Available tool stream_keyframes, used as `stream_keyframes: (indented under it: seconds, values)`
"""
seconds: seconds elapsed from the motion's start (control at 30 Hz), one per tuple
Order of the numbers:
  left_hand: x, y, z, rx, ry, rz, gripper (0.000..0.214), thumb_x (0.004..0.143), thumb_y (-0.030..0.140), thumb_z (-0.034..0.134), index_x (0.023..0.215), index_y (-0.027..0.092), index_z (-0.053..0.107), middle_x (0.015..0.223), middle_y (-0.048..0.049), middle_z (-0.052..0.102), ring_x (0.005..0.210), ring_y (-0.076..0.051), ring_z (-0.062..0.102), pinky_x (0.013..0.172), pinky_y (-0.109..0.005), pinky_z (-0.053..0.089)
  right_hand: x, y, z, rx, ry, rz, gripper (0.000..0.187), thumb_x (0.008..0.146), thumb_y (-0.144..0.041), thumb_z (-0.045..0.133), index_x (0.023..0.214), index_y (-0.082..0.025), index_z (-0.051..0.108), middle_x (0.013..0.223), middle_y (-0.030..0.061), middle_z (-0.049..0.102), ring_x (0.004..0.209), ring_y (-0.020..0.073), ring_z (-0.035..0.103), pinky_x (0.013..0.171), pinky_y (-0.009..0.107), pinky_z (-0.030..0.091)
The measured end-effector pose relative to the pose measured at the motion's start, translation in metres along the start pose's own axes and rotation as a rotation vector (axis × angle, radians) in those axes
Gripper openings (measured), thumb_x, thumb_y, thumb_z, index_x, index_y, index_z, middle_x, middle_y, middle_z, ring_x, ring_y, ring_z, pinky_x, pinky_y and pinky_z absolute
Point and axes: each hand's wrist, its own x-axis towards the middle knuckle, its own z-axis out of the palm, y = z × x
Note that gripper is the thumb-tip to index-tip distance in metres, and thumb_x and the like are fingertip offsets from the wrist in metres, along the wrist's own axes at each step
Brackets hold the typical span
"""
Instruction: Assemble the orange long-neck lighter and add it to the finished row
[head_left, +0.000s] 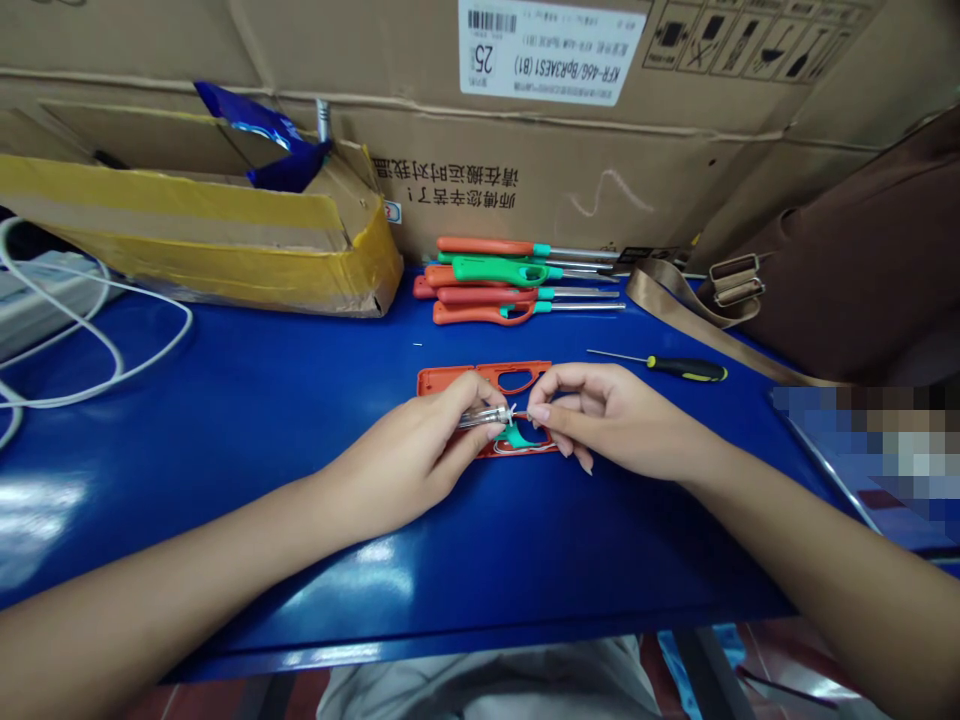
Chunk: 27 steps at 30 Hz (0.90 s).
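My left hand pinches a clear lighter fuel tank between thumb and fingers, its white-tipped end pointing right. My right hand is closed at that end, fingertips pressed together around a small thin part too small to name. Beneath both hands lies an opened orange lighter casing, its two halves side by side on the blue table. A teal trigger and a white wire show in the nearer half. The hands cover part of the casing.
Several orange and green long lighters are piled behind. A black-and-yellow screwdriver lies at right, near a brown strap. A yellow-taped cardboard box and white cables occupy the left. A large carton stands behind.
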Motion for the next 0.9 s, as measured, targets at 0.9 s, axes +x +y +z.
stream_keyframes:
  seconds: [0.9]
  values:
    - [0.0008, 0.0018, -0.0002, -0.073, -0.041, -0.026, 0.010, 0.100, 0.027, 0.050, 0.106, 0.021, 0.055, 0.108, -0.0032, 0.073, 0.097, -0.017, 0.070, 0.083, -0.028, 0.054, 0.0008, 0.0022, 0.0031, -0.020, 0.028, 0.036, 0.024, 0.078, -0.038, 0.078, 0.085, -0.017, 0.068, 0.058, -0.0026, 0.062, 0.051, 0.0085, 0.056, 0.043, 0.017, 0.047]
